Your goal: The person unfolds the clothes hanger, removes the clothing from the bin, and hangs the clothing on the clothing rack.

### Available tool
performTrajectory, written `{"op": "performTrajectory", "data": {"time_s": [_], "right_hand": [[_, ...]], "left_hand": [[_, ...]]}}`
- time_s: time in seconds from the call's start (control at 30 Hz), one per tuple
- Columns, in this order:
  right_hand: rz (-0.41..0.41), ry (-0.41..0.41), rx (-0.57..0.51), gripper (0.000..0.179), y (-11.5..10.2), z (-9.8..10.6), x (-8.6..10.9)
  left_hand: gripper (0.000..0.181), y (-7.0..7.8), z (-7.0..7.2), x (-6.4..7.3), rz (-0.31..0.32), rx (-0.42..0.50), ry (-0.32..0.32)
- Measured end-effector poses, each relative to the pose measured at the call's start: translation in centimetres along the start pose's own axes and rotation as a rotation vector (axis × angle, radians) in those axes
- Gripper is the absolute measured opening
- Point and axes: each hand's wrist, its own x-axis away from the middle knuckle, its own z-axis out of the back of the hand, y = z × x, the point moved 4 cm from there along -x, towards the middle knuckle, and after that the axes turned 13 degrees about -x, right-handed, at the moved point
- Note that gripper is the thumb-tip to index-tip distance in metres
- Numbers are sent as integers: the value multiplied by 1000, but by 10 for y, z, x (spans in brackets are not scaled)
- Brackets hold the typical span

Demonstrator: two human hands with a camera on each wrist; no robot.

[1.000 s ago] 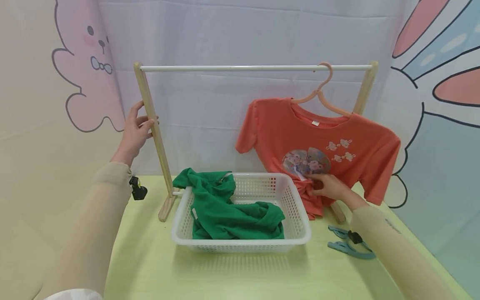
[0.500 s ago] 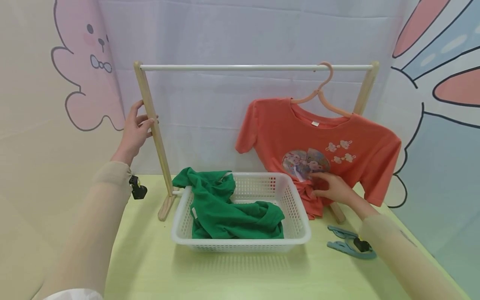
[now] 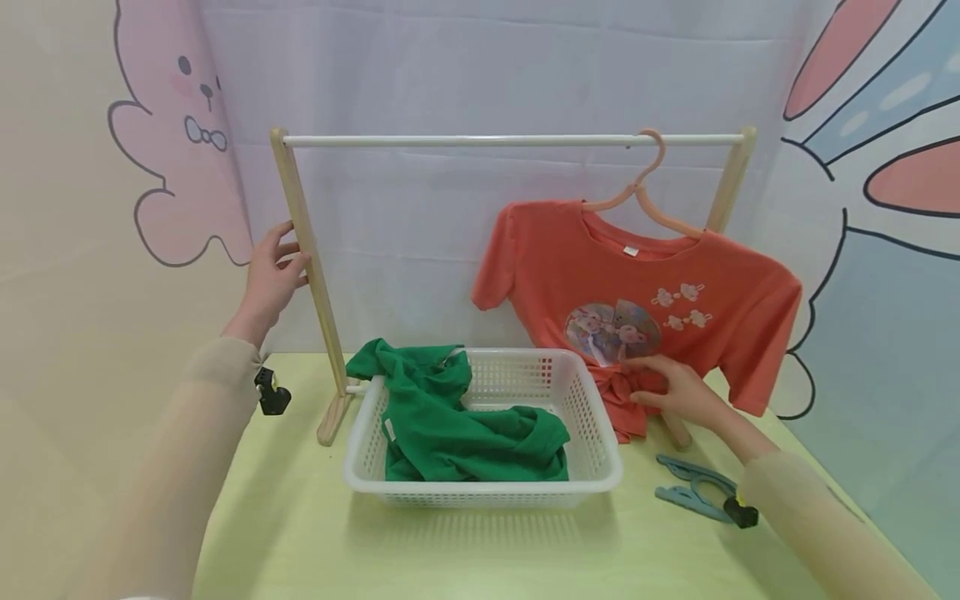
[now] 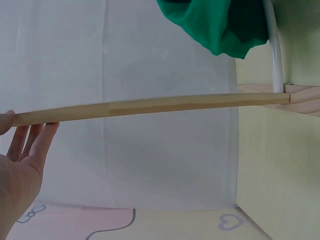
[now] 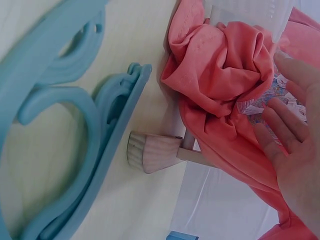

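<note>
One red shirt point(image 3: 637, 279) hanging from the white rail point(image 3: 465, 141), step in hand apparently straightening its gathered hem point(image 3: 621, 417).
Right hand point(image 3: 686, 393) at its five o'clock, fingers loosely spread, contact unclear; left hand point(image 3: 268, 279) at nine o'clock pinching a wooden post point(image 3: 322, 304). Next move probably calls for drawing the hem down.

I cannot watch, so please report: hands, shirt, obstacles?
Left hand gripping rack post, right hand near red shirt. Shirt hung, bottom bunched. Basket may crowd it.

Left of the loose hanger point(image 3: 686, 499) stands the basket point(image 3: 483, 486), cloth point(image 3: 465, 437) inside, its right end perhaps touching the shirt point(image 3: 637, 283).
</note>
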Motion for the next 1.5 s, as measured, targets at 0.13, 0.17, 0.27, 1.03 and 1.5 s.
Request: {"op": "performTrajectory", "data": {"time_s": [0.13,0.17,0.27,1.03,1.5], "right_hand": [[5,2,12,59,2,0,4],[9,2,13,59,2,1,5],[9,-1,8,58,2,1,9],[23,-30,-29,56,11,-5,33],[52,-60,-29,55,18,-8,41]], "left_hand": [[60,-4,-3,5,12,1,-1],[60,-5,-3,6,15,0,-3],[59,-9,-3,9,10,-14,-13],[57,-27,-5,53,-57,-54,-79],[53,-29,-24,97,-106,-79,-165]]}}
